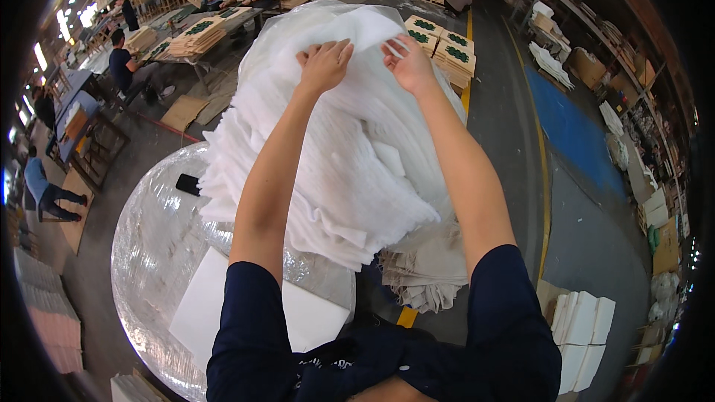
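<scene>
A tall heap of white fluffy wadding sheets stands in front of me, with loose folds hanging down its near side. Over its top reaches my left hand, palm down, its bent fingers spread on the wadding. My right hand is at the upper right of the heap, its fingers curled at the raised edge of a thin white wadding sheet. That edge shows between the fingers, though the thumb's grip on it is partly hidden. Clear plastic film wraps the far side of the heap.
A plastic-wrapped round bundle lies left, bearing a white board and a black phone-like object. Grey-beige cloths are stacked near right. Wooden panels with green patterns stand beyond; people sit at tables far left.
</scene>
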Motion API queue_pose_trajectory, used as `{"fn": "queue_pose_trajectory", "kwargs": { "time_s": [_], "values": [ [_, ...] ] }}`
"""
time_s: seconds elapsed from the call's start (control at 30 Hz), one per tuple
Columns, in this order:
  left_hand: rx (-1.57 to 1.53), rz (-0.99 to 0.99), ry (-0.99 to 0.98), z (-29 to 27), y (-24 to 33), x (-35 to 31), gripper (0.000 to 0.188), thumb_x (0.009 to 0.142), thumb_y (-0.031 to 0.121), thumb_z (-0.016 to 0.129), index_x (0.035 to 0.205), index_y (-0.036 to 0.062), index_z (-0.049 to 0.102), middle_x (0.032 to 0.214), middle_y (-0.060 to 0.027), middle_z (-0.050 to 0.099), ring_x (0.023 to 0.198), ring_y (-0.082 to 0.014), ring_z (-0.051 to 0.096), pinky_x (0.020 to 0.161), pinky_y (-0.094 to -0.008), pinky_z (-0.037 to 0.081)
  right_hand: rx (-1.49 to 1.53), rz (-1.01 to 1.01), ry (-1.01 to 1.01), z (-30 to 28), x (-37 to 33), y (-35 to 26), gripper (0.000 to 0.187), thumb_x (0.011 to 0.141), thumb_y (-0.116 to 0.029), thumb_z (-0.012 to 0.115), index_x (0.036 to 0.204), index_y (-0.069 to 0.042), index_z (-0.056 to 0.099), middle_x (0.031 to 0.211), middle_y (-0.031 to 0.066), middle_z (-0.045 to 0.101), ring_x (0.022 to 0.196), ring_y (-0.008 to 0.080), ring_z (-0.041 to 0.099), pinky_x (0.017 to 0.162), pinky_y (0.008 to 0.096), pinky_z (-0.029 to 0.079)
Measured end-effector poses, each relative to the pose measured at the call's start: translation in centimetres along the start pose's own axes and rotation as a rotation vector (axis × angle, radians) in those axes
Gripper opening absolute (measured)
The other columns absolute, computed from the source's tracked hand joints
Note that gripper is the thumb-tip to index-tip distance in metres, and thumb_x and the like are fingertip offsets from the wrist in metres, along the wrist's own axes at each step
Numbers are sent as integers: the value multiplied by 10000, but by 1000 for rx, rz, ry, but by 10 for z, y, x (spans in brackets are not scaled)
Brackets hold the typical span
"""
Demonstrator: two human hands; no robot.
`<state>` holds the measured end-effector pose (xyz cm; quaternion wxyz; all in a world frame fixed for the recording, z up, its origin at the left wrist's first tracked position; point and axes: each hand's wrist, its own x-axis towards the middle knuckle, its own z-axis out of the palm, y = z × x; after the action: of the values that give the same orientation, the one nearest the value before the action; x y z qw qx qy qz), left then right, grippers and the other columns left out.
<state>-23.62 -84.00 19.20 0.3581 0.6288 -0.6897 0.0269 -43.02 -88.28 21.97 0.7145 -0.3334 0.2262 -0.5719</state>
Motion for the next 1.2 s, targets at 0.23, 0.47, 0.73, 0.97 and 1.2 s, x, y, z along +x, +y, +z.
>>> {"fn": "queue_pose_trajectory", "kwargs": {
  "time_s": [0.23,0.47,0.73,0.97,1.2],
  "values": [
    [282,-105,-43,8,-52,-45,403,979,439,443,1301,270,616,1447,-82,503,1352,-326,386,1053,-721,145,276,-237,150,-140,-48,-79,251,957,-117,469,1088,93,516,1028,211,604,905,279,577,816,388,508],
    [300,-155,-39,21,-76,-64,445,974,456,447,1377,294,546,1500,-50,453,1393,-317,356,1035,-760,181,133,-699,200,-287,-298,-243,222,918,-94,509,1007,98,577,999,215,632,930,299,588,833,395,483],
    [460,-59,10,1,-2,-12,490,963,377,499,1427,222,479,1563,-89,346,1412,-390,314,958,-832,192,-177,-1021,478,-262,-597,-325,157,992,-163,523,1034,-15,556,913,102,608,859,204,566,821,332,466],
    [-790,493,-329,77,298,-213,525,915,181,679,1401,97,499,1387,-95,563,1299,-237,504,1048,-399,393,-578,-715,623,-243,-609,-276,104,988,-176,541,999,-87,593,909,39,630,768,149,614,712,279,493],
    [-1051,456,-654,80,478,-453,677,833,235,751,1404,51,437,1349,-192,514,1247,-345,517,1027,-415,418,-885,-525,578,-249,-617,-261,238,998,-171,488,1151,-43,617,918,32,646,738,82,576,667,250,485]
  ]
}}
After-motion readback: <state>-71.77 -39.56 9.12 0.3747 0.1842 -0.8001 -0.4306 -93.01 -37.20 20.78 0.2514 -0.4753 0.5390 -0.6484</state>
